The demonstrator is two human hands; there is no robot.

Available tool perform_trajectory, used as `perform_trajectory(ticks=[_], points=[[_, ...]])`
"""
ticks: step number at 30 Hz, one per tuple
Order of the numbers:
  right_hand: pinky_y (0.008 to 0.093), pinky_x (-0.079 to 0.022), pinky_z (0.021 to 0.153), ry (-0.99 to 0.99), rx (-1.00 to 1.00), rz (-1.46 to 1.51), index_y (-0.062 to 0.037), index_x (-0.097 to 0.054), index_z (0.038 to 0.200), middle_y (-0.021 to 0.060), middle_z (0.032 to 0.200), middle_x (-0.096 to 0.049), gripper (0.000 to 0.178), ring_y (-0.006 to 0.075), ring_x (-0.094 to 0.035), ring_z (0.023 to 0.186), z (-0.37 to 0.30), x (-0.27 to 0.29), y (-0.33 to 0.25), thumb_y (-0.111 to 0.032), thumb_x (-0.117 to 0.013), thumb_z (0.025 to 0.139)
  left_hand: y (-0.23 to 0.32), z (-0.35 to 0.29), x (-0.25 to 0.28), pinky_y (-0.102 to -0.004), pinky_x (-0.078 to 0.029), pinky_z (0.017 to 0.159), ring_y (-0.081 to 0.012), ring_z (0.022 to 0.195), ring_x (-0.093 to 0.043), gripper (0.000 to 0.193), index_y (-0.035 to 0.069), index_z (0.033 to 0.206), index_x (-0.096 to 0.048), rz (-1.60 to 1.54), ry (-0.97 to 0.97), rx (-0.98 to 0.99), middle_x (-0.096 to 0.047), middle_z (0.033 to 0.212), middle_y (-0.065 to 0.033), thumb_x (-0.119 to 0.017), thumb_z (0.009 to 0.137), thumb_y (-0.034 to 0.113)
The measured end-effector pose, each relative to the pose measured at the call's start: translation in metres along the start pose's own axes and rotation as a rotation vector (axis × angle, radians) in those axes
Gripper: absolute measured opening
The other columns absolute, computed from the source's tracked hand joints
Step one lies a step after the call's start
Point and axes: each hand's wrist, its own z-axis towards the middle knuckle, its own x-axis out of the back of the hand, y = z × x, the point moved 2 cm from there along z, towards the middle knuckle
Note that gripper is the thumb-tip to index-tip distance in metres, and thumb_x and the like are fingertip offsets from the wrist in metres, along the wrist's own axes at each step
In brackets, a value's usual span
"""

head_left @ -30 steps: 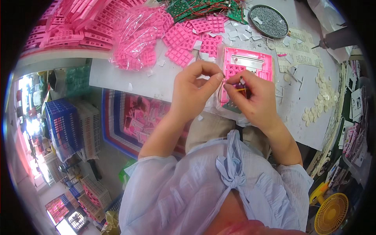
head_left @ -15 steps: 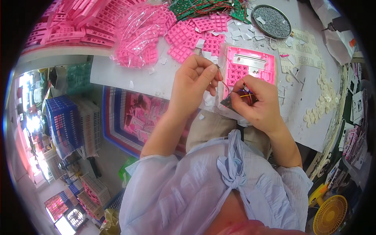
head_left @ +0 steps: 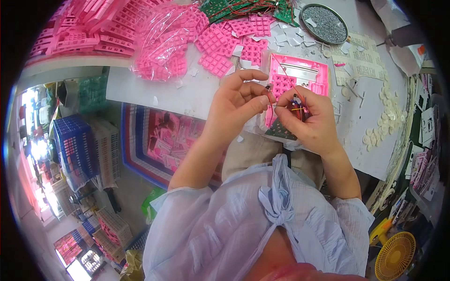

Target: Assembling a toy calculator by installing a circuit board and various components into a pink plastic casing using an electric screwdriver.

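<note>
Far left of frame, below the bench edge: blue crate (head_left: 75, 150) on the floor. Upper left: clear bag of pink keypad pieces (head_left: 161, 40) on the white table (head_left: 140, 91).

Centre: my left hand (head_left: 234, 103), thumb and forefinger pinched shut on the end of a thin red wire (head_left: 271, 99). The wire runs roughly left to right, from that pinch toward my right hand (head_left: 311, 124), just beside it.

My right hand is closed round a small bundle of coloured leads (head_left: 297, 104); exact finger contact I cannot tell.

Behind both hands: pink calculator housing (head_left: 300, 77), open side up. Upper right: round dish of grey screws (head_left: 324, 18).
</note>
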Motion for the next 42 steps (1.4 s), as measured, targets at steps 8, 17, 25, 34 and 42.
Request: perform_trajectory(ticks=[8, 17, 25, 34, 42], points=[[0.0213, -0.043, 0.057, -0.007, -0.051, 0.055, 0.0005, -0.064, 0.092, -0.0009, 0.073, -0.062, 0.009, 0.0019, -0.052, 0.066, 0.0, 0.001, 0.0, -0.005, -0.07, 0.089, 0.0, -0.002, -0.005, -0.0259, -0.051, 0.089, -0.0125, 0.102, -0.06, 0.048, -0.001, 0.133, -0.05, 0.021, -0.054, -0.061, -0.061, 0.107, -0.0073, -0.067, 0.088, -0.007], [0.0199, -0.044, 0.061, 0.01, -0.081, 0.151, -0.0001, -0.064, 0.095, -0.0018, 0.077, -0.062, 0.007, 0.0015, -0.054, 0.071, 0.0, -0.001, 0.0, -0.002, -0.068, 0.09, 0.001, -0.007, -0.014, -0.0248, -0.05, 0.088, -0.0111, 0.101, -0.058, 0.053, 0.003, 0.134, -0.047, 0.035, -0.009, -0.044, -0.056, 0.108, -0.0049, -0.066, 0.086, -0.01], [0.0193, -0.043, 0.061, 0.019, -0.008, 0.141, 0.0, -0.064, 0.094, -0.0014, 0.077, -0.063, 0.007, 0.0017, -0.053, 0.07, 0.001, -0.003, 0.003, 0.0, -0.067, 0.088, -0.006, -0.007, -0.015, -0.024, -0.05, 0.089, -0.0105, 0.1, -0.059, 0.054, 0.001, 0.136, -0.044, 0.103, -0.005, -0.083, -0.057, 0.106, -0.0057, -0.061, 0.087, -0.012], [0.0201, -0.043, 0.061, 0.019, 0.049, 0.092, 0.0003, -0.063, 0.092, -0.0016, 0.079, -0.063, 0.007, 0.0024, -0.052, 0.07, 0.0, -0.004, 0.006, -0.001, -0.066, 0.086, -0.001, -0.009, -0.019, -0.0223, -0.049, 0.086, -0.0076, 0.095, -0.058, 0.055, 0.003, 0.134, -0.042, 0.264, -0.026, -0.018, -0.057, 0.103, -0.0047, -0.054, 0.083, -0.014], [0.0191, -0.039, 0.057, -0.017, -0.068, 0.199, -0.0002, -0.062, 0.093, -0.0028, 0.075, -0.058, 0.006, 0.0009, -0.049, 0.066, -0.003, -0.002, 0.011, -0.003, -0.066, 0.09, 0.0, -0.01, -0.014, -0.0187, -0.046, 0.078, -0.004, 0.092, -0.055, 0.04, 0.001, 0.12, -0.046, 0.239, -0.007, 0.003, -0.056, 0.102, -0.0035, -0.056, 0.084, -0.014]])
